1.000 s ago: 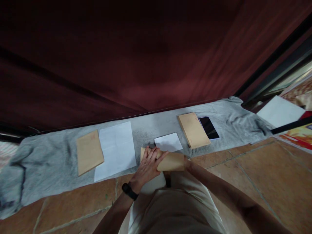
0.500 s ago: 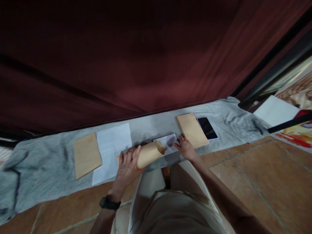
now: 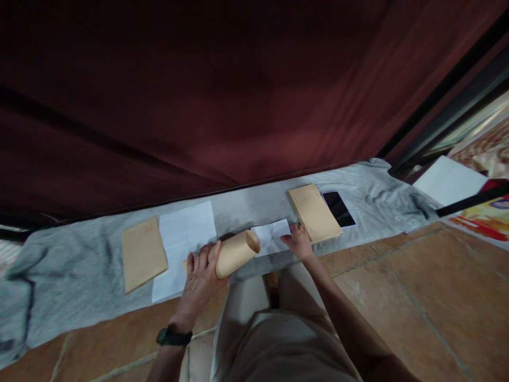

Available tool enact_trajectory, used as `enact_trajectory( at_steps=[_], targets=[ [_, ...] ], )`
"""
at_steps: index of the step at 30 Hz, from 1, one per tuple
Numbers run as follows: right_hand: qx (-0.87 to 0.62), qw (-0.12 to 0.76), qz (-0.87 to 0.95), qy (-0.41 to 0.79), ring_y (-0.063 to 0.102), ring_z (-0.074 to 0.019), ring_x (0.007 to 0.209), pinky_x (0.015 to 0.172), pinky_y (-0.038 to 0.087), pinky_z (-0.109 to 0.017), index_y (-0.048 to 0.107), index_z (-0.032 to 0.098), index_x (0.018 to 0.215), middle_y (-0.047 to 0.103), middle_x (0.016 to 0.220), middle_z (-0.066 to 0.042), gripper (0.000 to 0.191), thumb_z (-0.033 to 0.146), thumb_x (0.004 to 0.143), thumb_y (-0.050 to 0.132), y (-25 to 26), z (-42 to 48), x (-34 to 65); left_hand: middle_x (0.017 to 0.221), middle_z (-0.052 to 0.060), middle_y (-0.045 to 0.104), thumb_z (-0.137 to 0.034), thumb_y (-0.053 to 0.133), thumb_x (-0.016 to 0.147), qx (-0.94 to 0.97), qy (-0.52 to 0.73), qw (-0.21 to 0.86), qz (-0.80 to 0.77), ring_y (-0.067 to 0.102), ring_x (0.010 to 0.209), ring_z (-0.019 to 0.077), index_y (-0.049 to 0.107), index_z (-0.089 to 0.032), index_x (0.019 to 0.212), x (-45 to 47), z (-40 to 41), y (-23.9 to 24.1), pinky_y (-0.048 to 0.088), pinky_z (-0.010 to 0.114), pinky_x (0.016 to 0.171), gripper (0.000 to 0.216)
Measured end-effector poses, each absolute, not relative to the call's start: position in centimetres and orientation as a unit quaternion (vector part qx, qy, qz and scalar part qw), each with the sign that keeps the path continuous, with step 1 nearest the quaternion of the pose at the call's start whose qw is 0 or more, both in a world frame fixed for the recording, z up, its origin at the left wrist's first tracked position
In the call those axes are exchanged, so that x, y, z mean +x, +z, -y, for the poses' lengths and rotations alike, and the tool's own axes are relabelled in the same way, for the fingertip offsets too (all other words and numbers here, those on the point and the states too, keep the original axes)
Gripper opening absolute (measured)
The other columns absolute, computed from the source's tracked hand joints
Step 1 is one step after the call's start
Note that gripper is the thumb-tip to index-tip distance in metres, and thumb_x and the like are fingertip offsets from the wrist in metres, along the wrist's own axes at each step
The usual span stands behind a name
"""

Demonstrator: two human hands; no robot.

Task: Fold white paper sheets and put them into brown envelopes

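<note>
My left hand (image 3: 200,274) is wrapped round a brown envelope (image 3: 234,251) that bulges open into a tube, its mouth facing right. My right hand (image 3: 298,242) pinches the right edge of a small folded white paper (image 3: 271,235), which lies on the grey cloth (image 3: 71,265) just in front of the envelope's mouth. A black watch sits on my left wrist.
On the cloth lie a flat brown envelope (image 3: 142,253) and a white sheet (image 3: 185,241) at left, another brown envelope (image 3: 314,212) and a dark phone (image 3: 338,208) at right. A dark red curtain (image 3: 238,90) hangs behind. White paper (image 3: 451,181) lies far right on the tiled floor.
My left hand has carried the envelope left and opened it into a tube. My right hand came out from under it and took hold of the small white paper.
</note>
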State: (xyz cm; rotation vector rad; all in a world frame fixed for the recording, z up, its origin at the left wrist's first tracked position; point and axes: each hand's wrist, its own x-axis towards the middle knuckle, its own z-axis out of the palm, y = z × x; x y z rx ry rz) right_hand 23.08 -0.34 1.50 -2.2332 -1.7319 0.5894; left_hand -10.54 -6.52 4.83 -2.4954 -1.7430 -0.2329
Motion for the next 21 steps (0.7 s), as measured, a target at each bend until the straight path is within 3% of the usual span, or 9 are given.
enact_trajectory(
  at_steps=[4, 8, 11, 17, 21],
  targets=[
    [-0.691, 0.256, 0.594, 0.324, 0.063, -0.0218, 0.085, 0.077, 0.048, -0.03, 0.061, 0.021, 0.092, 0.067, 0.091, -0.007, 0.008, 0.028, 0.089, 0.059, 1.6, 1.0, 23.8, 0.144, 0.022, 0.051, -0.035, 0.073, 0.078, -0.812, -0.076, 0.035, 0.577, 0.051, 0.131, 0.0396, 0.019, -0.016, 0.161, -11.0, 6.8, 4.6, 0.028, 0.061, 0.117, 0.101],
    [-0.623, 0.426, 0.535, 0.379, 0.059, -0.0197, 0.077, 0.071, 0.048, -0.03, 0.058, 0.022, 0.09, 0.064, 0.083, -0.003, 0.018, 0.04, 0.089, 0.054, 2.4, 1.8, 25.1, 0.144, 0.022, 0.051, -0.033, 0.074, 0.076, -0.814, -0.072, 0.03, 0.575, 0.052, 0.131, 0.0396, 0.016, -0.016, 0.161, -11.2, 6.7, 4.4, 0.028, 0.061, 0.117, 0.105],
    [-0.61, 0.499, 0.472, 0.395, 0.057, -0.0192, 0.075, 0.07, 0.048, -0.03, 0.058, 0.022, 0.087, 0.063, 0.081, -0.002, 0.03, 0.052, 0.085, 0.057, 3.0, 2.3, 25.6, 0.144, 0.021, 0.051, -0.033, 0.074, 0.076, -0.817, -0.071, 0.025, 0.572, 0.052, 0.131, 0.0395, 0.015, -0.018, 0.162, -11.1, 6.5, 4.3, 0.028, 0.061, 0.117, 0.106],
    [-0.6, 0.495, 0.431, 0.457, 0.055, -0.0188, 0.07, 0.062, 0.045, -0.028, 0.063, 0.021, 0.08, 0.064, 0.076, -0.004, 0.044, 0.065, 0.077, 0.061, 2.2, 3.2, 24.6, 0.147, 0.021, 0.048, -0.032, 0.075, 0.074, -0.817, -0.077, 0.007, 0.572, 0.048, 0.134, 0.0401, 0.01, -0.017, 0.163, -10.5, 6.0, 4.4, 0.027, 0.062, 0.118, 0.111],
    [-0.598, 0.443, 0.47, 0.474, 0.059, -0.0203, 0.074, 0.064, 0.047, -0.03, 0.07, 0.02, 0.083, 0.071, 0.084, -0.006, 0.04, 0.058, 0.079, 0.059, 1.6, 3.2, 24.8, 0.147, 0.022, 0.048, -0.029, 0.075, 0.073, -0.82, -0.073, 0.005, 0.567, 0.047, 0.136, 0.0404, 0.012, -0.017, 0.162, -10.4, 6.0, 4.7, 0.027, 0.063, 0.118, 0.11]
  ],
)
